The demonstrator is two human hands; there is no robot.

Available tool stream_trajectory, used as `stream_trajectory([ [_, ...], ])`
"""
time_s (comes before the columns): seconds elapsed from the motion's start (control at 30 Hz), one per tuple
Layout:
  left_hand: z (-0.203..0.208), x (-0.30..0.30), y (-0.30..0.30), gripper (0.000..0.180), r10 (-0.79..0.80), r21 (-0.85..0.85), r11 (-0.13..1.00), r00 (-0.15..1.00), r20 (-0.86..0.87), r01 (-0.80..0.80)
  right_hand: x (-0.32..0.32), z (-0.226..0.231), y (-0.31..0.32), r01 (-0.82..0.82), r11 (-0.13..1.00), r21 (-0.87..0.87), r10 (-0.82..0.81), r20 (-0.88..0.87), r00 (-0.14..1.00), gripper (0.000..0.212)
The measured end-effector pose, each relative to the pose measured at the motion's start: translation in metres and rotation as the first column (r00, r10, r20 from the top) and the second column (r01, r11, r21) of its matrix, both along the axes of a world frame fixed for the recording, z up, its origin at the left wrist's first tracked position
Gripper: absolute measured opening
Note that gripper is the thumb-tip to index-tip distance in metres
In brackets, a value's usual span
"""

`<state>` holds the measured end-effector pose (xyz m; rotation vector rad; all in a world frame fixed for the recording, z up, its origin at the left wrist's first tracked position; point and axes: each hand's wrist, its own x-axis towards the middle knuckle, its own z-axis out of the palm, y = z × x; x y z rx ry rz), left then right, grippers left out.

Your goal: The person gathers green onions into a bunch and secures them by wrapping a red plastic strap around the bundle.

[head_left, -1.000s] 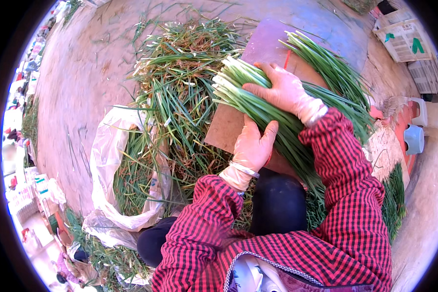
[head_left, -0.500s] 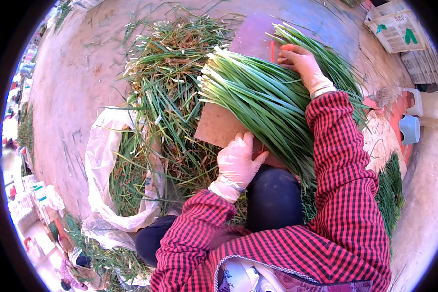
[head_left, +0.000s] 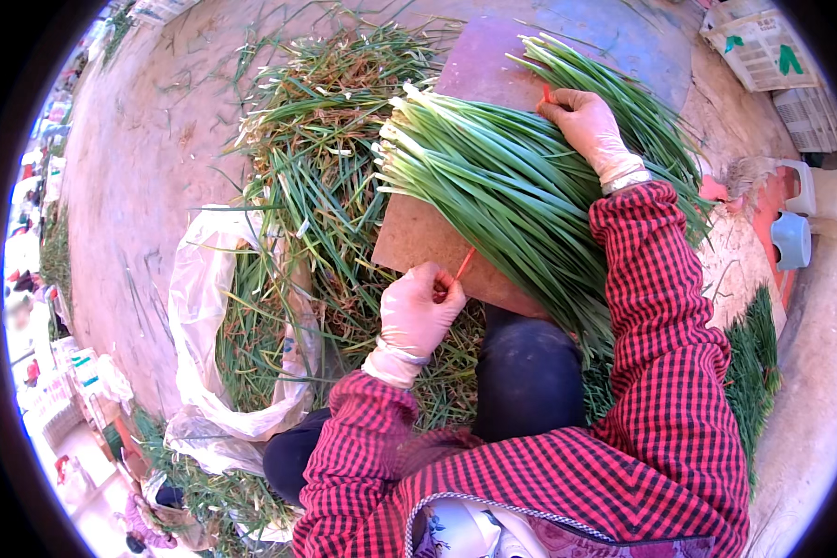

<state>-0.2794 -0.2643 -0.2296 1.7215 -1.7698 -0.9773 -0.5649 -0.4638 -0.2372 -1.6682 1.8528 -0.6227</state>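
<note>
Well, our left hand (head_left: pixel 412 318), right hand (head_left: pixel 585 128): apart, pinching red tie (head_left: pixel 466 263)
Obstructing between: chive bundle (head_left: pixel 498 177)
Beyond left: trimmings heap (head_left: pixel 333 177)

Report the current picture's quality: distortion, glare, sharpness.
Head view: the fisheye leaves the corners black; head view: the clutter along the left rim is bright, washed out and hard to make out; head view: the bundle of green stalks, left hand and right hand look well lit and fairly sharp.
</note>
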Motion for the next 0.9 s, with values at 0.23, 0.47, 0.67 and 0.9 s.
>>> stream_trajectory([
  [0.23, 0.019, 0.007, -0.016, 0.022, 0.348, 0.500, 0.858, 0.584, -0.733, 0.116, 0.023, -0.007, 0.010, 0.054, 0.967, -0.248, -0.036, 0.075, 0.997, 0.034],
  [0.47, -0.003, 0.002, -0.028, 0.025, 0.404, 0.515, 0.807, 0.365, -0.839, 0.289, 0.037, 0.004, 0.019, 0.131, 0.952, -0.276, -0.053, 0.272, 0.961, 0.026],
  [0.67, 0.020, -0.011, -0.033, 0.018, 0.254, 0.415, 0.895, 0.579, -0.774, 0.163, 0.045, 0.035, 0.037, -0.166, 0.906, -0.390, 0.160, -0.047, 0.986, 0.024],
  [0.9, 0.032, -0.041, -0.033, 0.011, 0.221, 0.287, 0.958, 0.598, -0.771, 0.017, 0.097, 0.072, 0.105, -0.272, 0.896, -0.351, 0.196, -0.236, 0.952, 0.010],
])
